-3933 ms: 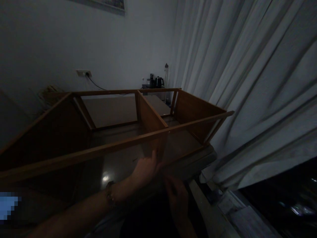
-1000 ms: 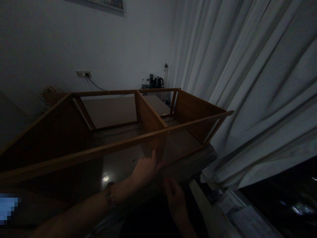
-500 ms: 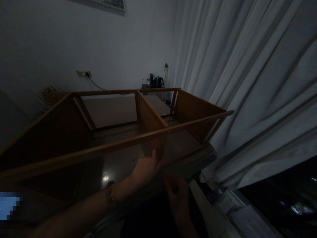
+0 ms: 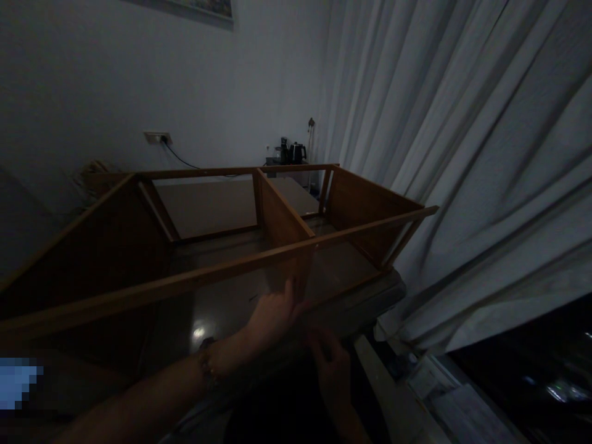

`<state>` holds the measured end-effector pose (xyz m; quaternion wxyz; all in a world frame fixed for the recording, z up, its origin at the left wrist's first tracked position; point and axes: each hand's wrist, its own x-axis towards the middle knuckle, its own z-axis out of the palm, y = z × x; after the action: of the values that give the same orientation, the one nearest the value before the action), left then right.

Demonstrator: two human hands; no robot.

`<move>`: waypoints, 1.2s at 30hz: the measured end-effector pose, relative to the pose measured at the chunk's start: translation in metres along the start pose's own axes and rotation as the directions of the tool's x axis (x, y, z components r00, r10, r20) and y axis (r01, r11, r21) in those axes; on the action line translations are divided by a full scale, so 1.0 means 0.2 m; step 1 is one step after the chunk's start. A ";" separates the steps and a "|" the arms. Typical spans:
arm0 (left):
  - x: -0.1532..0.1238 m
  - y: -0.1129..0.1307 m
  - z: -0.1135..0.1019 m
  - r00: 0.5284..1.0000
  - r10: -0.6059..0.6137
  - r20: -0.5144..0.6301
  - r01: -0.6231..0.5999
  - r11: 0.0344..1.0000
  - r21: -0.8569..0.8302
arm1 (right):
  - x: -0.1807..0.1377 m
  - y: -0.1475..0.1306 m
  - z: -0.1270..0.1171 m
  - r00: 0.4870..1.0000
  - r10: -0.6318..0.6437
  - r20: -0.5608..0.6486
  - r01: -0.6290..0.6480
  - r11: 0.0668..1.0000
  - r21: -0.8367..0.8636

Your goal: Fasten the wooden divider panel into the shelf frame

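Left hand (image 4: 272, 314), thumb raised, I have at the middle panel (image 4: 283, 223) of the wooden frame (image 4: 194, 280) before me; my right hand (image 4: 332, 365) curls nearby. Whether either pinches anything, I cannot tell. Beyond stands a black kettle (image 4: 296, 152); a white curtain (image 4: 462, 154) hangs to the right.

Nothing I can actually read here, folks, no words or numbers. The pale flat stuff (image 4: 432, 377) at lower right is way too dim and blurry to make out any print, and the black kettle (image 4: 296, 152) is too small and dark for a brand.
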<state>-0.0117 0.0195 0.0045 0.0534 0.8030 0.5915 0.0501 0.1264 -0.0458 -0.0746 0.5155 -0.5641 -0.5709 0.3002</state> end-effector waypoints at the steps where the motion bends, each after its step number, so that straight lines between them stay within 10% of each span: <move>1: 0.00 0.00 0.00 1.000 0.001 -0.007 -0.001 1.000 -0.004 | 0.00 0.00 0.00 1.000 -0.017 0.020 0.018 1.000 -0.025; 12: 0.00 0.00 -0.01 1.000 0.006 -0.005 -0.006 1.000 0.002 | 0.02 0.00 -0.04 0.878 -0.409 0.249 0.478 0.767 -0.428; 19: 0.00 0.00 0.00 1.000 -0.013 0.009 0.013 1.000 0.017 | 0.00 -0.04 0.00 0.975 -0.162 0.152 0.180 0.977 -0.111; 27: 0.00 0.01 -0.01 1.000 -0.015 0.013 0.014 0.999 0.032 | 0.00 -0.11 -0.02 0.979 0.080 0.186 -0.097 0.992 0.083; 36: 0.00 0.00 0.00 1.000 -0.002 0.011 0.002 1.000 -0.007 | -0.02 -0.03 0.01 0.990 -0.115 0.079 0.122 0.988 -0.093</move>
<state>-0.0116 0.0194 0.0054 0.0598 0.8024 0.5919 0.0476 0.1216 -0.0511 -0.0705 0.4829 -0.5421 -0.6361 0.2615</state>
